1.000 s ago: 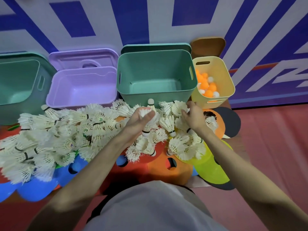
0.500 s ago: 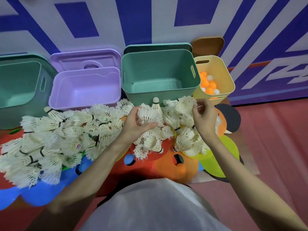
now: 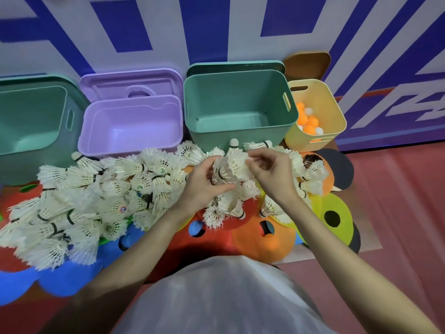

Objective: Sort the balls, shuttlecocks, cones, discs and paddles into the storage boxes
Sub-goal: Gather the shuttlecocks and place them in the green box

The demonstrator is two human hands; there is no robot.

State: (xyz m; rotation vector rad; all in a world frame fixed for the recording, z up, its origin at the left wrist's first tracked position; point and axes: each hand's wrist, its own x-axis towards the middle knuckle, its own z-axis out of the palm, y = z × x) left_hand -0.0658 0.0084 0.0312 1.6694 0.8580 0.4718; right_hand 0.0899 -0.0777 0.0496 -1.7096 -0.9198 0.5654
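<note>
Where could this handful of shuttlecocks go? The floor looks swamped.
Bare room: inside the middle green box, the purple box and the left green box. The yellow box already holds balls. In front of the boxes, shuttlecocks and cones crowd the floor.

A pale grey-white wall point(image 3: 168, 39) fills the upper view, painted with large royal-blue blocks and slanted stripes. A dark red floor point(image 3: 397, 201) spreads below and to the right, with a white line across it. Even, soft light, no hard shadows.
</note>
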